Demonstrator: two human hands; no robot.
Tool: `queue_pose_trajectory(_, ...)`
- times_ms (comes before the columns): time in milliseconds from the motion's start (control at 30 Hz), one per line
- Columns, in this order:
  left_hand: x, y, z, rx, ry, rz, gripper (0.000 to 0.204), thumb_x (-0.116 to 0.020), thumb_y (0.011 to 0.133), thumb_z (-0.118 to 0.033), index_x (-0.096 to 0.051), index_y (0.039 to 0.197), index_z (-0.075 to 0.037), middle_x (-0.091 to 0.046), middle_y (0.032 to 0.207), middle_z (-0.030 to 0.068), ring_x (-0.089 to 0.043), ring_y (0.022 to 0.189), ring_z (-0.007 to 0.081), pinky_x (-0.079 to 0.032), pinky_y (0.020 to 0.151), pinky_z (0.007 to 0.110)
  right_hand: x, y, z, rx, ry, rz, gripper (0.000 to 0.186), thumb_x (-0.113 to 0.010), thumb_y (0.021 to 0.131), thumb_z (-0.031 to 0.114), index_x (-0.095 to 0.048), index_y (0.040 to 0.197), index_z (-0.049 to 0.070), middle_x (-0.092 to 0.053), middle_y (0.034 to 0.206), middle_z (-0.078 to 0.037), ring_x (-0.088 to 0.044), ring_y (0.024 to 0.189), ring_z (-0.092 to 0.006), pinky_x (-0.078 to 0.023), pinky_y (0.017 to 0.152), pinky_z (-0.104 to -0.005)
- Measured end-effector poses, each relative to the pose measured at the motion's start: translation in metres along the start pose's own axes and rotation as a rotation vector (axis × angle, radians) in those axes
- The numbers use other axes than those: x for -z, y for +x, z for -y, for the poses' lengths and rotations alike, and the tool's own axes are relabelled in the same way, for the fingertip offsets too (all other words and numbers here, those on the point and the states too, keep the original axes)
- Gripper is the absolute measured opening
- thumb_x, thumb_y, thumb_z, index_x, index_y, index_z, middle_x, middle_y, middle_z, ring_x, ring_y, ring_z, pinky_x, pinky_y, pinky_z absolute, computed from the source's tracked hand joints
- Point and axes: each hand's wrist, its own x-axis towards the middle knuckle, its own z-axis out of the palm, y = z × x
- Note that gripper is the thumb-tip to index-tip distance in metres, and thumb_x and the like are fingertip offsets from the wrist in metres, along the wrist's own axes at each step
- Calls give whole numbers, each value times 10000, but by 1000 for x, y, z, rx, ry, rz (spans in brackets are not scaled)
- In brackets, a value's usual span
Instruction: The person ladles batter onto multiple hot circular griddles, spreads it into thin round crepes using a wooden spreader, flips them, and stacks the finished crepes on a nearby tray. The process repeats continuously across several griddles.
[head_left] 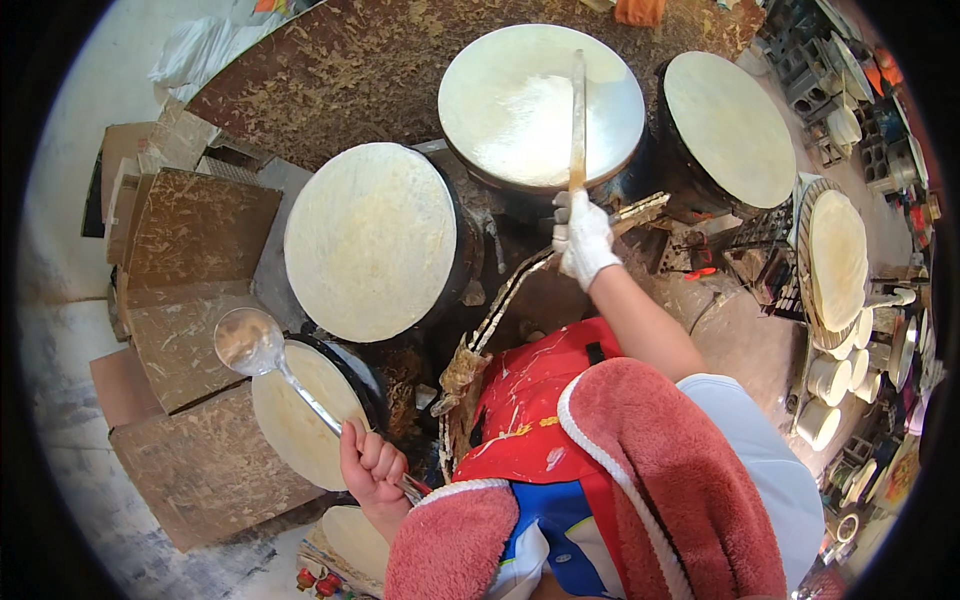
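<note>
My left hand [375, 465] is closed round the handle of a metal ladle [250, 342], whose bowl is raised near the lower-left round griddle [295, 420], covered with a pale layer. My gloved right hand [583, 235] grips a long flat stick [578, 115] that lies across the top round griddle [500, 110], which carries a glossy, wet pale layer. A griddle with a dry-looking cream layer [370, 240] is at the middle left, and another [728, 130] at the upper right.
Batter-crusted cardboard sheets [205, 225] stand along the left, with a splattered board [330, 70] behind. A crusted bar [490, 315] runs between me and the griddles. At right, a stack of thin pale rounds [835, 260] rests on a woven tray, near white containers [830, 380].
</note>
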Motion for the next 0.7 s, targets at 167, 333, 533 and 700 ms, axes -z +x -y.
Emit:
queue_pose_trajectory(167,-9,11,-1,35,27,-10,352,-324,1054,-333,-379,753,-160,-240,473,-71,-175,340,54,-208,314,235,7,-36,-43,-138,-453,293,376,-518,935,429,-625,940,69,-489,633,-8,-377,399,-91,-282,345,-265)
queue_pose_trajectory(333,-21,23,1,71,89,11,346,-321,1056,-323,-373,756,-158,-238,476,-70,-172,342,54,-212,314,235,58,-15,-15,-57,-305,105,355,-537,927,409,-593,864,64,-480,596,1,-356,376,-87,-262,329,-253)
queue_pose_trajectory(533,-38,30,17,83,125,35,344,-314,1058,-313,-367,757,-156,-234,480,-71,-171,345,55,-211,314,236,64,2,37,-36,-155,46,367,-498,954,401,-597,892,53,-442,637,7,-310,394,-81,-248,342,-249)
queue_pose_trajectory(700,-58,38,35,109,127,19,342,-312,1058,-310,-360,755,-157,-236,481,-70,-172,343,56,-212,314,238,77,-29,4,-131,-529,369,390,-498,941,413,-635,942,49,-490,609,-6,-350,388,-87,-271,357,-266)
